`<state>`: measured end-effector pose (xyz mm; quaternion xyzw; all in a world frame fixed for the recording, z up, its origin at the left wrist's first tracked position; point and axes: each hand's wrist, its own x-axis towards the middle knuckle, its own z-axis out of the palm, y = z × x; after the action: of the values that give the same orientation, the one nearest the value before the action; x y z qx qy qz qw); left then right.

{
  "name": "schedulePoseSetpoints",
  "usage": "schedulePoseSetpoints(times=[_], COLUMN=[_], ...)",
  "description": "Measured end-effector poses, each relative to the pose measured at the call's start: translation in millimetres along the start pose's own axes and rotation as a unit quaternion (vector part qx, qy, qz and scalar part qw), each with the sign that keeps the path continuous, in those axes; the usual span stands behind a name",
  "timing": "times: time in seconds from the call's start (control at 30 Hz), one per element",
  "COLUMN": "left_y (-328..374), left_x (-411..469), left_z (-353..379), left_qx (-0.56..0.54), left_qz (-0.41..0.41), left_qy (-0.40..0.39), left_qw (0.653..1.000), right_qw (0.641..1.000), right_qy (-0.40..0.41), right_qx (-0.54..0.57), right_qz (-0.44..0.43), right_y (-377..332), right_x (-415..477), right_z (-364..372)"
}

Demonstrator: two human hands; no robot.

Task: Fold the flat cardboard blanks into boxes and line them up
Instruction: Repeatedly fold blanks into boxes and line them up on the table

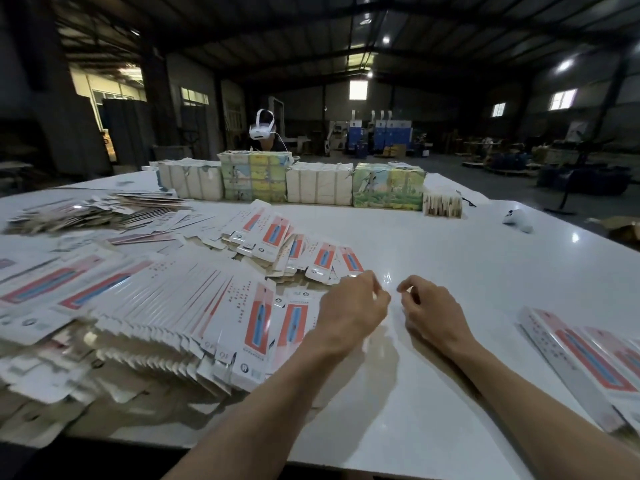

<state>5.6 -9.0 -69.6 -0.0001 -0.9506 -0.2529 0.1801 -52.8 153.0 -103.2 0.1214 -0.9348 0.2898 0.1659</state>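
A large fan of flat white blanks (194,317) with red and blue print covers the left of the white table (450,258). A smaller heap of the same blanks (277,240) lies just beyond it. Folded boxes (588,362) lie side by side at the right edge. My left hand (349,306) hovers at the right end of the fan, fingers loosely curled, with nothing seen in it. My right hand (427,310) hangs close beside it over bare table, also loosely curled and holding nothing.
Wrapped bundles (322,183) form a row across the far side, with a person in a white headset (262,131) behind them. A white controller (517,220) lies far right. Loose grey card scraps (86,213) pile up at far left.
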Motion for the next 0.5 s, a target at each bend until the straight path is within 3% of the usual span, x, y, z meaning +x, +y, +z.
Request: schedulePoseSetpoints(times=[0.13,0.27,0.4,0.5], left_y=[-36,-63,-78,-80], left_x=[-4,-14,-23,-22], left_z=[-47,-96,-117,-124], left_qx=[0.170,0.358,0.369,0.381], left_qz=[-0.066,-0.182,-0.227,-0.214], left_qy=[-0.026,-0.031,-0.061,-0.044], left_qw=[0.983,0.915,0.899,0.898], right_qw=[1.000,0.998,0.996,0.995], right_qy=[-0.007,-0.015,-0.014,-0.020], right_qx=[0.029,0.060,0.084,0.096], right_qz=[0.004,0.009,0.011,0.010], right_y=[2,4,4,4], right_x=[5,7,7,6], right_z=[3,3,3,2])
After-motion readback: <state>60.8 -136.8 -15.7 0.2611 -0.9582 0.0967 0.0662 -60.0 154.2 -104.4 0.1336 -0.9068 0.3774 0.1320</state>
